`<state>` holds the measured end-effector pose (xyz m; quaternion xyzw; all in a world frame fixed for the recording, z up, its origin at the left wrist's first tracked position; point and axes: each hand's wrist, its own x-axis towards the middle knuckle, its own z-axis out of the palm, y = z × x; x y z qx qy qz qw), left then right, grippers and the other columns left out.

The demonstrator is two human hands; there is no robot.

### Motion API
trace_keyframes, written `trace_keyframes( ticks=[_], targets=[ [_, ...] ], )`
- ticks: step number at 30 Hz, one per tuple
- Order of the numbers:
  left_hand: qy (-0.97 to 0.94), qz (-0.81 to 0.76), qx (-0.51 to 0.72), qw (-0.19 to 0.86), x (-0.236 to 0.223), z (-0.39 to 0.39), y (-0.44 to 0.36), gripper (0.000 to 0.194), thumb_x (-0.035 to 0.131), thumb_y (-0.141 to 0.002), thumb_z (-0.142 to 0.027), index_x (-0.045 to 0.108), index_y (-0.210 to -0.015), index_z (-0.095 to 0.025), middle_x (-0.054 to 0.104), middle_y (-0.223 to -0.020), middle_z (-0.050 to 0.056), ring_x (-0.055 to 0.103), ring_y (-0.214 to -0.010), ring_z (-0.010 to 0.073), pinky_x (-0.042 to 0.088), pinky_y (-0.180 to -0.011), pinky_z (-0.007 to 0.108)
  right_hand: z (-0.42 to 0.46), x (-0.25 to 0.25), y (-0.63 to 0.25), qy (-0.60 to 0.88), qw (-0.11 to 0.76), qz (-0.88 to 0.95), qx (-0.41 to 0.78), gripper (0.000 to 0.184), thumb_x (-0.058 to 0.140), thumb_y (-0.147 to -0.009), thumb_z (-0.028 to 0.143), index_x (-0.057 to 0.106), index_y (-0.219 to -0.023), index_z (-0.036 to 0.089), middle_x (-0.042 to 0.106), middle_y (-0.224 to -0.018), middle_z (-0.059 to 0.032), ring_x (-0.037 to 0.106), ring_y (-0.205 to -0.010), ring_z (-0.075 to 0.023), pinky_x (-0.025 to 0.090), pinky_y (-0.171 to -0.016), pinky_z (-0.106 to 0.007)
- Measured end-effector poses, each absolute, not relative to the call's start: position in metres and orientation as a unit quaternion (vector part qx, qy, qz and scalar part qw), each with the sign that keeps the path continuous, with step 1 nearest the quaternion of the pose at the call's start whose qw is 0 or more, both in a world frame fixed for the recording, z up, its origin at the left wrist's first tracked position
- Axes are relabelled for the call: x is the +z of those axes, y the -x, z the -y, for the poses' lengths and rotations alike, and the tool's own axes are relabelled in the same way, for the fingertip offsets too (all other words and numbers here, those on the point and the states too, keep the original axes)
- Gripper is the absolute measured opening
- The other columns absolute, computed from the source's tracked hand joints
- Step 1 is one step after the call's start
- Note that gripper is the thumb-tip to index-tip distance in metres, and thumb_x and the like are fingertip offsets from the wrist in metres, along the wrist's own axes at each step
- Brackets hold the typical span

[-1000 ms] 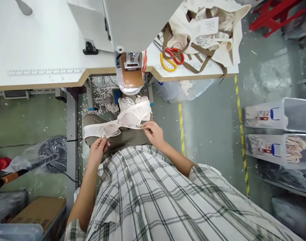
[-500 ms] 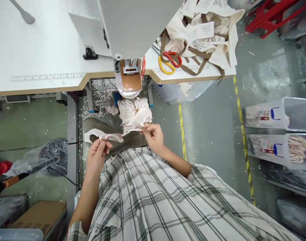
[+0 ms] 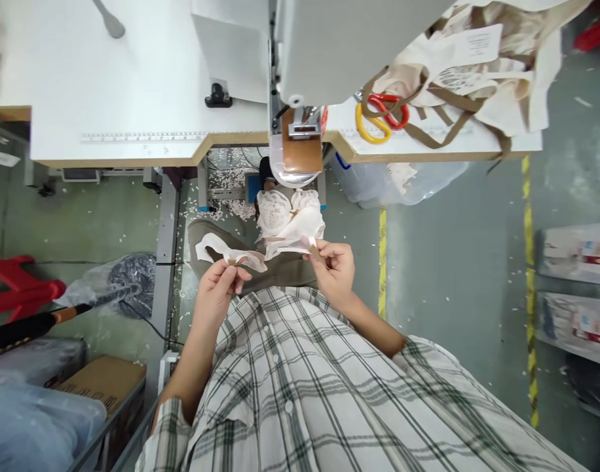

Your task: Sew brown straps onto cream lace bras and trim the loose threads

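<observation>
A white lace bra [image 3: 295,226] lies over my lap, just below the front of the sewing machine bed [image 3: 300,157]. Its lace cups face up, with a small brownish bow between them. My left hand [image 3: 220,283] pinches one side of the bra, where a bit of brown shows at the fingertips. On the other side, my right hand [image 3: 333,270] grips the bra's edge by a short brown strip between thumb and fingers. Between the hands the white band hangs slack and twisted. The fingers hide the exact ends they hold.
Scissors with red and yellow handles [image 3: 378,121] lie on the white table beside a heap of cream bras with brown straps [image 3: 477,78]. The table's wooden edge [image 3: 147,160] runs ahead of me. Below it sits a clear plastic bin [image 3: 369,183]. A cardboard box [image 3: 101,380] stands lower left.
The bra has turned from its inner side, stretched between my hands, to lace cups facing up with the band slack. Both hands still hold it. The view has swung left.
</observation>
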<state>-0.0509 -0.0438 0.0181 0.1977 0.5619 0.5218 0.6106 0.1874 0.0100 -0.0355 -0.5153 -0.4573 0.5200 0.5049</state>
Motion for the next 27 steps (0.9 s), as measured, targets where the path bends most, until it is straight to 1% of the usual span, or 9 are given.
trace_keyframes(
  ticks=[3,6,10,15,21,27],
  targets=[
    [-0.207,-0.555,0.519,0.616,0.022,0.045,0.051,0.025,0.070,-0.089,-0.041,0.074,-0.100,-0.018,0.072,-0.079,0.004,0.047,-0.057,0.0093,0.037,-0.056,0.024,-0.010,-0.042,-0.189,0.481,0.511,0.529,0.477,0.026,0.070,-0.091,0.034,0.046,-0.095,0.025,0.074,-0.104,-0.0014,0.072,-0.079,-0.0145,0.058,-0.073,-0.031],
    [-0.209,-0.548,0.523,0.619,0.024,0.045,0.051,0.025,0.069,-0.090,-0.040,0.074,-0.100,-0.018,0.072,-0.079,0.003,0.047,-0.057,0.0088,0.037,-0.056,0.024,-0.009,-0.045,-0.190,0.471,0.510,0.558,0.455,0.021,0.065,-0.095,0.030,0.045,-0.098,0.025,0.073,-0.107,-0.0026,0.072,-0.079,-0.0134,0.058,-0.072,-0.030],
    [-0.210,-0.542,0.525,0.622,0.026,0.045,0.051,0.027,0.070,-0.090,-0.042,0.075,-0.102,-0.018,0.072,-0.077,0.003,0.047,-0.056,0.0084,0.036,-0.056,0.024,-0.008,-0.046,-0.192,0.485,0.501,0.568,0.437,0.022,0.066,-0.094,0.028,0.046,-0.099,0.025,0.071,-0.107,-0.0030,0.073,-0.084,-0.0148,0.059,-0.074,-0.031],
    [-0.221,-0.543,0.523,0.619,0.028,0.046,0.051,0.027,0.067,-0.092,-0.041,0.074,-0.104,-0.018,0.071,-0.078,0.003,0.047,-0.058,0.0089,0.037,-0.058,0.025,-0.008,-0.047,-0.193,0.495,0.491,0.572,0.432,0.022,0.066,-0.094,0.028,0.046,-0.099,0.025,0.071,-0.104,-0.0028,0.073,-0.083,-0.0150,0.060,-0.076,-0.033],
    [-0.237,-0.543,0.516,0.619,0.027,0.049,0.053,0.024,0.065,-0.094,-0.039,0.073,-0.105,-0.019,0.071,-0.079,0.003,0.047,-0.060,0.0093,0.037,-0.060,0.025,-0.008,-0.045,-0.193,0.509,0.478,0.572,0.431,0.024,0.067,-0.093,0.031,0.045,-0.098,0.025,0.071,-0.105,-0.0040,0.074,-0.091,-0.0176,0.060,-0.078,-0.035],
    [-0.239,-0.534,0.514,0.627,0.030,0.049,0.054,0.025,0.063,-0.095,-0.038,0.074,-0.107,-0.019,0.071,-0.082,0.004,0.047,-0.062,0.0106,0.037,-0.063,0.027,-0.009,-0.039,-0.193,0.513,0.464,0.559,0.456,0.024,0.063,-0.095,0.036,0.041,-0.098,0.026,0.070,-0.104,-0.0040,0.075,-0.089,-0.0189,0.060,-0.079,-0.036]
  ],
)
